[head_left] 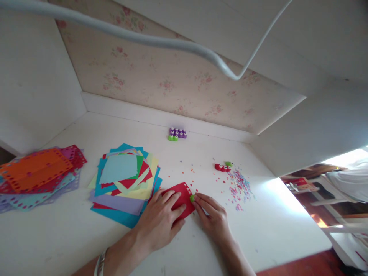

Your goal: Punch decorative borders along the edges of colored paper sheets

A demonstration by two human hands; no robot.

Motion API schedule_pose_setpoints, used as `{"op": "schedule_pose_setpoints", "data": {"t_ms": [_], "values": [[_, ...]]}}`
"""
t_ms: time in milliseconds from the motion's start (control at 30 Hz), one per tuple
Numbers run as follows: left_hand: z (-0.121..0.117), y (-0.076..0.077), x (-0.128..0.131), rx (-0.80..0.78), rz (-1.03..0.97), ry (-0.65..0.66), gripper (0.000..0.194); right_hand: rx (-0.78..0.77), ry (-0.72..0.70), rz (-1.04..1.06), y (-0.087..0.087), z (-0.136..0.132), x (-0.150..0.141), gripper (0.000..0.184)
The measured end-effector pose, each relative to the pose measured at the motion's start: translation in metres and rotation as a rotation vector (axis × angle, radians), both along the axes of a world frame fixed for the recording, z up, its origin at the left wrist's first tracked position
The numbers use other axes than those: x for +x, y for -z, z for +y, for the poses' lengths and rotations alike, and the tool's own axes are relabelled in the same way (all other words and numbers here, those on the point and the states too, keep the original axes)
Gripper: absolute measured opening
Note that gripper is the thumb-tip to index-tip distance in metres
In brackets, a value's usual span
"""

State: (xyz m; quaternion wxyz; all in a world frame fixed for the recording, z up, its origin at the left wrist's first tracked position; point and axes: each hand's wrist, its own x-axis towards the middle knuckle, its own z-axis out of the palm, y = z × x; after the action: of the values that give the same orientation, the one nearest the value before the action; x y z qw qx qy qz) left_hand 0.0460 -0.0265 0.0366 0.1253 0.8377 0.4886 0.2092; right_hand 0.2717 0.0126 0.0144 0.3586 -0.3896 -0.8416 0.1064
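A red paper sheet (184, 193) lies on the white desk (258, 230), with a row of punched holes along its right edge. My left hand (161, 222) rests flat on it, fingers spread. My right hand (212, 216) is at the sheet's right edge, fingers pressed on a small green punch (192, 198). A heap of coloured paper sheets (125, 182) lies just left of my left hand.
A pile of punched sheets (37, 174) sits at the far left. Purple and green punches (177, 134) stand by the back wall. Red and green punches (222, 167) lie beside scattered confetti (240, 188). The desk edge is at the right.
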Motion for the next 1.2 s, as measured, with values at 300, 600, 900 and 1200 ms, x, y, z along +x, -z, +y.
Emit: {"op": "schedule_pose_setpoints", "data": {"t_ms": [300, 600, 900, 1200], "values": [[0.0, 0.003, 0.001, 0.009, -0.005, -0.002, 0.034, -0.063, -0.156, -0.134, -0.023, 0.011, -0.003, 0.02], [0.0, 0.004, 0.003, 0.022, -0.021, -0.015, 0.03, -0.161, -0.137, -0.215, -0.03, 0.012, -0.003, 0.02], [-0.003, -0.001, 0.004, 0.048, 0.029, -0.019, 0.03, -0.136, -0.066, -0.101, -0.02, 0.002, 0.0, 0.02], [0.0, 0.006, 0.001, 0.081, 0.065, 0.015, 0.034, -0.157, 0.124, -0.034, -0.02, 0.003, 0.026, 0.031]]}}
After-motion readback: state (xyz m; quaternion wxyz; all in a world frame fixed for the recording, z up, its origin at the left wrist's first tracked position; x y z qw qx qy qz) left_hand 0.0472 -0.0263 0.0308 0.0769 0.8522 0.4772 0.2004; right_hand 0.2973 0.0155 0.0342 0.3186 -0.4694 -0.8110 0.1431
